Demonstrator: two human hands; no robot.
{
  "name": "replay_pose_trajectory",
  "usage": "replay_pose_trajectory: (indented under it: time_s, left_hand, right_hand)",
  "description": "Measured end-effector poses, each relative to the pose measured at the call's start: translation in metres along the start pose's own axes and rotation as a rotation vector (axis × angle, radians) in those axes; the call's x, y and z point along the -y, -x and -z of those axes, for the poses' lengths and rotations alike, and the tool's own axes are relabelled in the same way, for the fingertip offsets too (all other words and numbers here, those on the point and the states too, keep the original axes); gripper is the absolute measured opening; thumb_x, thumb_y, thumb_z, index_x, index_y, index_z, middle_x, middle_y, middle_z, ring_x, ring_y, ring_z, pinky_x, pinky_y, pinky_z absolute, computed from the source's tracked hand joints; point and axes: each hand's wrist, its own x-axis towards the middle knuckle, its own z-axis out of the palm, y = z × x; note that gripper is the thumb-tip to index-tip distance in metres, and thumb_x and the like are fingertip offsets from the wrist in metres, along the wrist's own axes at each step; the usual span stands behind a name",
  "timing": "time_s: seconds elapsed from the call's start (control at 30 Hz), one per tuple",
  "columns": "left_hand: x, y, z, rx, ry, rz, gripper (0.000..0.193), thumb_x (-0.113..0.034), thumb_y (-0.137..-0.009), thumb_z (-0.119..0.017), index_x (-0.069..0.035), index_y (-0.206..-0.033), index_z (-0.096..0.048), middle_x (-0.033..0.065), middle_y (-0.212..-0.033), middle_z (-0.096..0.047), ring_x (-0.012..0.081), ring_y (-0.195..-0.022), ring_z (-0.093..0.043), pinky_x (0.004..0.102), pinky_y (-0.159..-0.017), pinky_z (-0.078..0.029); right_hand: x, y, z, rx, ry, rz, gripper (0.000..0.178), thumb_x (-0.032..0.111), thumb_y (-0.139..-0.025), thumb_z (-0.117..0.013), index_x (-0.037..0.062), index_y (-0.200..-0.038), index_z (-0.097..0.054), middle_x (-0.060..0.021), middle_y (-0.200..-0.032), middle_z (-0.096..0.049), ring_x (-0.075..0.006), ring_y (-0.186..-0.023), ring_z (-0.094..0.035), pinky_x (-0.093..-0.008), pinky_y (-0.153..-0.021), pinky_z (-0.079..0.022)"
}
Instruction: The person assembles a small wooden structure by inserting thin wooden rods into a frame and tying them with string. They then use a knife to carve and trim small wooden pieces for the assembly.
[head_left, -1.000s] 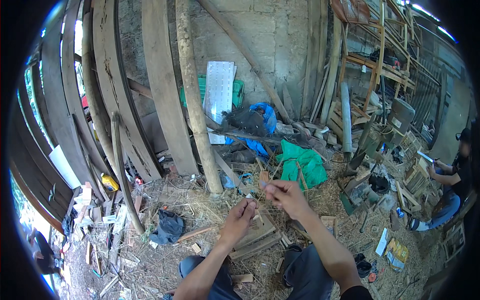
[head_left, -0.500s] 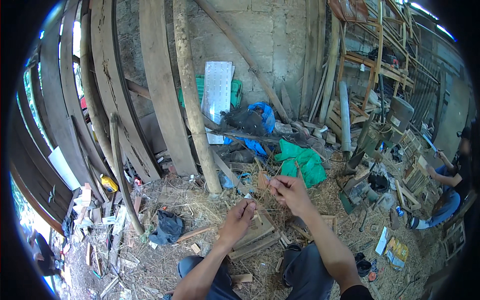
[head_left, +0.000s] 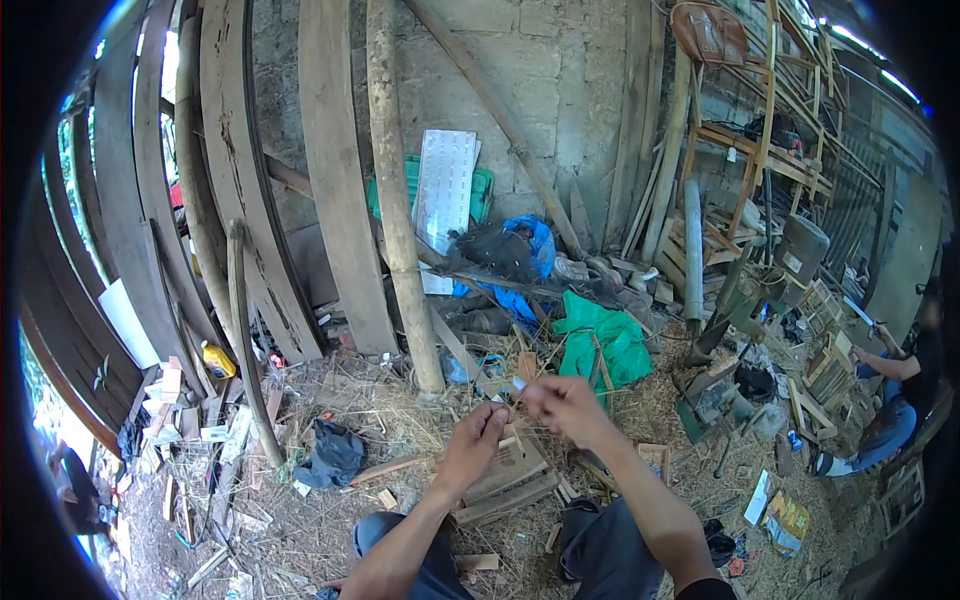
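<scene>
Nearest, the person's bent knees in dark grey-blue trousers (head_left: 620, 550) frame a flat, pale wooden offcut (head_left: 478, 562) lying on the straw-strewn dirt floor (head_left: 400, 520). Just beyond it sits a low, greyish-brown box of wooden boards (head_left: 505, 490), and the bare hands are over its far end. The left hand (head_left: 475, 438) has its grip pressed together, thumb against curled fingers, pinching a small whitish piece (head_left: 497, 400) that shows only as a bright scrap at the fingertips. To its right and slightly farther, the right hand (head_left: 567, 410) has a grip pinching a small, short, pale bluish-white stub (head_left: 518, 383) that juts out to the left, past the fingertips. The two small things are near each other; both look light and smooth against the brown straw, but they are too small and partly covered to tell their material.

On the left lies a crumpled black bag (head_left: 333, 455). Farther off, a rumpled bright green sheet (head_left: 602, 345) lies right of a rough, upright wooden pole (head_left: 400, 200). Farthest, a tall white panel with rows of marks (head_left: 445, 185) leans before a grey block wall (head_left: 560, 100).
</scene>
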Motion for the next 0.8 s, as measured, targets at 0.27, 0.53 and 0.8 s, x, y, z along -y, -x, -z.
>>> replay_pose_trajectory:
  time_s: [0.27,0.53,0.8]
  left_hand:
    - [0.008,-0.001,0.002,-0.012,-0.14,-0.13,0.018,-0.019,-0.098,-0.046,-0.004,-0.093,-0.054,-0.0057,-0.063,-0.038,0.0031,-0.054,-0.033,0.021,-0.048,-0.029]
    - [0.005,0.003,0.001,-0.019,-0.23,-0.194,0.019,-0.017,-0.097,-0.047,-0.001,-0.09,-0.054,-0.0036,-0.065,-0.042,0.0038,-0.059,-0.037,0.0226,-0.052,-0.032]
    - [-0.004,0.003,0.001,-0.078,-0.298,-0.146,0.018,-0.017,-0.096,-0.05,0.0,-0.092,-0.054,-0.0002,-0.065,-0.045,0.0061,-0.062,-0.04,0.0249,-0.055,-0.035]
  right_hand:
    - [0.006,0.0,0.012,0.006,-0.221,0.012,0.019,0.017,-0.094,-0.056,-0.0008,-0.095,-0.064,0.0012,-0.069,-0.053,-0.0038,-0.048,-0.037,-0.0204,-0.041,-0.027]
    - [0.012,-0.002,0.036,-0.156,-0.411,0.031,0.021,0.02,-0.093,-0.058,-0.0002,-0.095,-0.063,0.0031,-0.066,-0.049,-0.0036,-0.047,-0.035,-0.0196,-0.041,-0.025]
    - [0.005,0.003,0.011,-0.001,-0.264,-0.005,0.02,0.017,-0.092,-0.058,-0.0018,-0.097,-0.064,0.0007,-0.071,-0.055,-0.0035,-0.049,-0.038,-0.0192,-0.041,-0.027]
